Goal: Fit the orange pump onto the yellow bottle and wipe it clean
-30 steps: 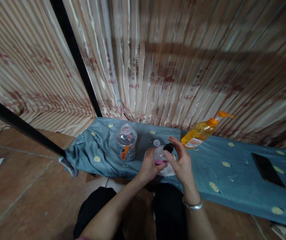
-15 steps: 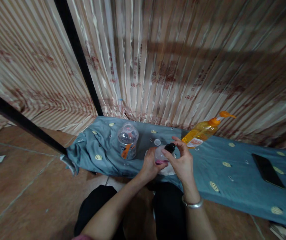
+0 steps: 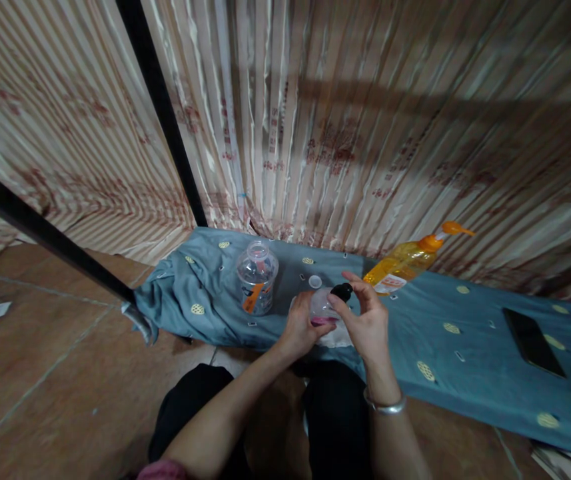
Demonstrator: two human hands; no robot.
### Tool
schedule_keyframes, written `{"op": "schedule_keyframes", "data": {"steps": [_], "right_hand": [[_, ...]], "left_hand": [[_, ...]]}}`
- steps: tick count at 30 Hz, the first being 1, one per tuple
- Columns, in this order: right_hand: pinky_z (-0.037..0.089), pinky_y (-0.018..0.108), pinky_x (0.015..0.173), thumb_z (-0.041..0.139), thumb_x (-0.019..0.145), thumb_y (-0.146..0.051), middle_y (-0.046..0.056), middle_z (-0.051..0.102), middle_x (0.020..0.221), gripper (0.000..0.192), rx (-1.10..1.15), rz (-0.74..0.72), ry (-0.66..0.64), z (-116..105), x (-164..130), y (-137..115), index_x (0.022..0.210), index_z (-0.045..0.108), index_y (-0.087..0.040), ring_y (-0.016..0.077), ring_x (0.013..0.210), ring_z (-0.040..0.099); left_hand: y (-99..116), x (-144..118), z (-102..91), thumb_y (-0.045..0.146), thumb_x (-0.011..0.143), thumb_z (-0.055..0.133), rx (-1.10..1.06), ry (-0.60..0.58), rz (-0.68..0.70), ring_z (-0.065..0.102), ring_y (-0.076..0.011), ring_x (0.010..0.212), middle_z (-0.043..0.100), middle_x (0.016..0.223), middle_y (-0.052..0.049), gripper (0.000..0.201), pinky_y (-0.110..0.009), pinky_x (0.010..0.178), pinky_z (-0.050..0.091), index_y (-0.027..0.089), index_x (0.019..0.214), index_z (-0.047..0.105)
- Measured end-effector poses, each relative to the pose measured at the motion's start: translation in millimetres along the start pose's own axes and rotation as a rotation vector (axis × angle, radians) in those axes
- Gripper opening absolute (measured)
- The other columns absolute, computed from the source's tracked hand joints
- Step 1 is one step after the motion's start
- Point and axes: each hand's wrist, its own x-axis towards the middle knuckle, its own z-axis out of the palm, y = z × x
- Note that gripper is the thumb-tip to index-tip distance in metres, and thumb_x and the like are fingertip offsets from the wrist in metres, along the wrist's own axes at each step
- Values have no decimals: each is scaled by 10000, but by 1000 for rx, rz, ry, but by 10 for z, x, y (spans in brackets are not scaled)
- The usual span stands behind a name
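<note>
Small bottle (image 3: pixel 321 305) tilted, lower centre of frame; left hand (image 3: pixel 299 328) clamped round its body; right hand (image 3: pixel 369 321) gripping its black cap (image 3: pixel 342 291).

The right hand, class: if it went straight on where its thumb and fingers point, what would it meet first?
Most likely the black cap of the small clear bottle, which sits between the thumb and fingers of the right hand; depth makes exact contact hard to judge.

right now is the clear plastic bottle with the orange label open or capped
Open: the clear plastic bottle has a bare neck rim with no cap on it.
</note>
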Motion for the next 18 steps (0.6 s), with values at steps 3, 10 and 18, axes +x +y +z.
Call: {"op": "schedule_keyframes", "data": {"steps": [3,10,18], "right_hand": [[399,528,1069,750,797,-364,108,679,1268,251,71,4,-4,8,-9,-89,1003,655,-256,303,1216,590],[477,518,986,629,904,-479,92,717,1151,342,131,4,57,-152,84,88,1085,658,-189,268,1120,646],[536,484,869,672,906,-363,67,680,1113,244,-392,140,176,-576,-19,1306,1064,661,-176,245,989,659]], "left_hand": [[2,-2,-1,198,638,839,-2,-7,0,596,-269,1090,618,1127,-67,594,-413,977,464,189,1163,562],[19,4,-15,157,612,839,26,-14,-1,589,-291,1124,618,1161,-92,637,-455,1014,457,167,1183,558],[19,-11,-45,133,604,811,0,-25,-28,551,-311,1228,588,1291,-131,739,-496,1100,405,156,1275,501]]}}
